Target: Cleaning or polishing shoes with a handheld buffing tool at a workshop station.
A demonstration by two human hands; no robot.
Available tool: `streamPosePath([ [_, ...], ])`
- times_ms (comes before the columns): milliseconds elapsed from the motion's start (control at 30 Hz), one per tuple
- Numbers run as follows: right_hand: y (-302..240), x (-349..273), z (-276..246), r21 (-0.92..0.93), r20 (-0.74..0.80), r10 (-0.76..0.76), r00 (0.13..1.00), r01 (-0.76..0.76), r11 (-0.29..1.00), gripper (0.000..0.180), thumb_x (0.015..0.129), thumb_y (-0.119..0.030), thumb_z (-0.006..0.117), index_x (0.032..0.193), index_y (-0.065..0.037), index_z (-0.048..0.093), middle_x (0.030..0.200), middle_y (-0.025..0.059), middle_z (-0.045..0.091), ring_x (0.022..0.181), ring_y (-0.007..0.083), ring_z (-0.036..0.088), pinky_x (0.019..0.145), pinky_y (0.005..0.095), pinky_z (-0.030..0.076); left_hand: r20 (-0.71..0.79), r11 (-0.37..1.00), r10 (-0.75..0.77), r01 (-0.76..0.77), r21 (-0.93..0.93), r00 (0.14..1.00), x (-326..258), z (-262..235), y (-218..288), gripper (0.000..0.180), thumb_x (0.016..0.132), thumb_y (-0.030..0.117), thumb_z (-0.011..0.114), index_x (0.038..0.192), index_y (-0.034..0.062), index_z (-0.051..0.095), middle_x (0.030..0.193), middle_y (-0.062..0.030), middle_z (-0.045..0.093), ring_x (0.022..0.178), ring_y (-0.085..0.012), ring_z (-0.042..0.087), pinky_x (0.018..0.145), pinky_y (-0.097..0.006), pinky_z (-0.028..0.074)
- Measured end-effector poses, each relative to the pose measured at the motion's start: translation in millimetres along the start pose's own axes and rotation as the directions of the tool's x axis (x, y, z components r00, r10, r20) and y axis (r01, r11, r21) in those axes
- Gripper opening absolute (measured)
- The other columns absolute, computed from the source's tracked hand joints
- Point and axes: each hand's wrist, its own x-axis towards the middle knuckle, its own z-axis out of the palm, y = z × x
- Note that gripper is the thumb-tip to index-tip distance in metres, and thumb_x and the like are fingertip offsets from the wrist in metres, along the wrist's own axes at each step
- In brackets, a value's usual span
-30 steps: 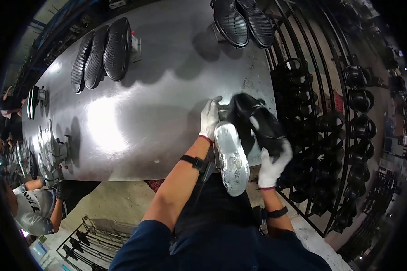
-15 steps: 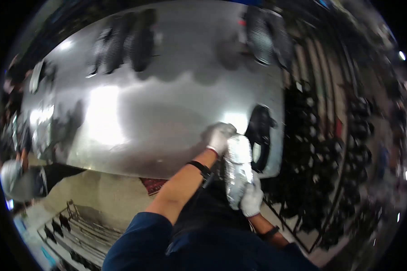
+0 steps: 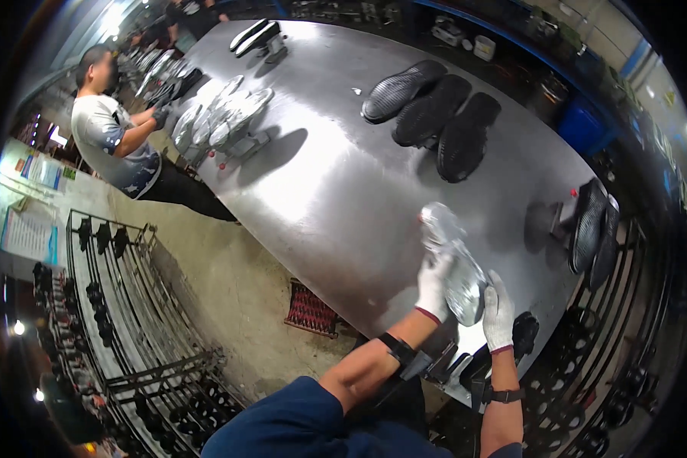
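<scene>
A shiny silver, shoe-shaped piece (image 3: 463, 288) is held tilted above the metal table (image 3: 336, 259). My left hand (image 3: 433, 281), in a white glove, is closed on its left side near the middle. My right hand (image 3: 498, 314), also gloved, is beside the near end with its fingers stretched out along the edge. Whether its fingertips touch the piece is hard to tell. Just below my hands, at the table's near corner, is a black shoe (image 3: 524, 333), partly hidden by my right hand and wrist.
Black soles (image 3: 437, 111) stand on the table's far side, with another black pair (image 3: 588, 229) at the right edge. Several silver shoe-shaped pieces (image 3: 225, 114) are at the left, near another person (image 3: 114, 126). Metal racks (image 3: 160, 305) stand lower left; a red mat (image 3: 311, 309) lies on the floor.
My view has swung left, showing the other person and more of the table. The silver piece is now farther over the table, and my left hand has moved from its far end to its side.
</scene>
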Motion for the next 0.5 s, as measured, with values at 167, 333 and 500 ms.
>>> streamPosePath([
  [167,-12,51,35,0.489,0.131,0.212,0.968,-0.249,0.836,0.049,0.111,-0.028,0.056,0.15,0.001,0.054,0.129,0.014,0.069,0.107,0.0182,0.066,0.094,0.0335,0.056,-0.189,0.949,0.221,-0.255,-0.184,0.957,81,-64,166,0.06,0.102,0.056,0.061,0.145,0.0145,0.056,0.136,-0.0072,0.065,0.125,-0.0282,0.061,0.108,-0.05,0.049],
  [333,-16,105,76,0.623,0.21,0.266,0.941,-0.338,0.705,0.05,0.11,-0.028,0.059,0.15,0.002,0.053,0.125,0.0109,0.068,0.102,0.0137,0.065,0.09,0.0287,0.056,-0.28,0.868,0.398,-0.457,-0.193,0.874,143,-93,316,0.067,0.107,0.063,0.043,0.149,0.0117,0.051,0.147,-0.0105,0.059,0.132,-0.0343,0.058,0.111,-0.055,0.048],
  [500,-6,122,143,0.474,0.315,0.204,0.927,-0.34,0.813,0.042,0.11,-0.022,0.058,0.144,0.002,0.058,0.125,0.0118,0.071,0.106,0.0181,0.069,0.098,0.0334,0.055,-0.365,0.877,0.471,-0.472,0.092,0.803,183,-179,322,0.062,0.108,0.055,0.049,0.15,0.0093,0.047,0.132,-0.0194,0.059,0.105,-0.0349,0.065,0.09,-0.055,0.063],
])
